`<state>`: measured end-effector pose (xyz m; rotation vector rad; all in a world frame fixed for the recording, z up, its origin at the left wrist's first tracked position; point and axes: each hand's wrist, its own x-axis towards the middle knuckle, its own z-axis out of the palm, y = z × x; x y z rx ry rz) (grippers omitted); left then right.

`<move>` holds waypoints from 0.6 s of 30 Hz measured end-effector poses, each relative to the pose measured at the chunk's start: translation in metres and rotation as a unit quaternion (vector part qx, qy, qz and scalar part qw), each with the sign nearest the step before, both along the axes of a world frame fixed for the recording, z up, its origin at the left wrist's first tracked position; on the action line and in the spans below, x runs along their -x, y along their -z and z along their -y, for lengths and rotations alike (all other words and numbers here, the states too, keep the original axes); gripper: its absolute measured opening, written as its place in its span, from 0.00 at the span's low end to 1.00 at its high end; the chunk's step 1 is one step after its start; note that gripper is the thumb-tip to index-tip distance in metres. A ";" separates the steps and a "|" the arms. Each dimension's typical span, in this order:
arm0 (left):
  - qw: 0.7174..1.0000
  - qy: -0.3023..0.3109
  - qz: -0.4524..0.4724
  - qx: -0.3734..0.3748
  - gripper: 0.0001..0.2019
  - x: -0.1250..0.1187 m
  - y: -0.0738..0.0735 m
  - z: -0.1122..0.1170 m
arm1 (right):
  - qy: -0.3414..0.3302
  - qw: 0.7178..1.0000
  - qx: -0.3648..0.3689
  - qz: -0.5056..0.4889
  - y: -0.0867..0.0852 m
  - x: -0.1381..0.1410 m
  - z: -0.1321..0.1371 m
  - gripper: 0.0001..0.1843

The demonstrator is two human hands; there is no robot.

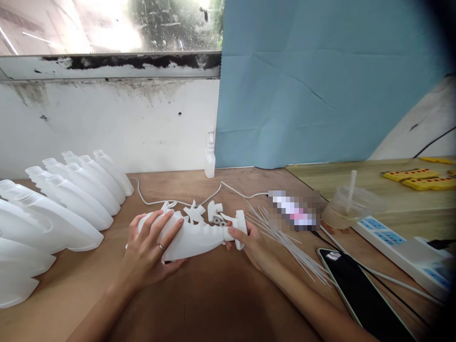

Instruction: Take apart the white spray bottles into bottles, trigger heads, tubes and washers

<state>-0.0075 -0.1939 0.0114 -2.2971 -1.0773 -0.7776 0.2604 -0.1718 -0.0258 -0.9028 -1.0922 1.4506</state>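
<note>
Both hands hold a white spray bottle, tipped on its side over the table with its neck to the right. My left hand, a ring on one finger, wraps round the broad body near the base. At the neck end, my right hand is closed round the white trigger spray head; some of its fingers are hidden behind it. Just beyond the bottle lie several loose white trigger spray heads. To the right of my right hand, thin white dip tubes are fanned out on the table.
Several white bottles without tops stand in rows at left. One bottle with a spray head stands by the wall. At right are a phone, a power strip, cables, and a clear plastic cup with a straw.
</note>
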 end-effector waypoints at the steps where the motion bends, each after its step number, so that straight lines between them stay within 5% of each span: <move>1: 1.000 0.003 -0.001 -0.004 0.34 0.000 0.000 0.000 | 0.006 1.000 -0.003 -0.001 0.002 0.001 0.000 0.14; 6: 1.000 -0.001 0.005 -0.004 0.33 -0.001 0.001 0.001 | -0.018 0.998 -0.006 -0.061 -0.001 0.004 0.002 0.21; 18: 1.000 0.002 0.015 0.022 0.33 -0.001 0.001 -0.001 | -0.036 0.996 -0.075 0.019 0.000 -0.005 0.002 0.22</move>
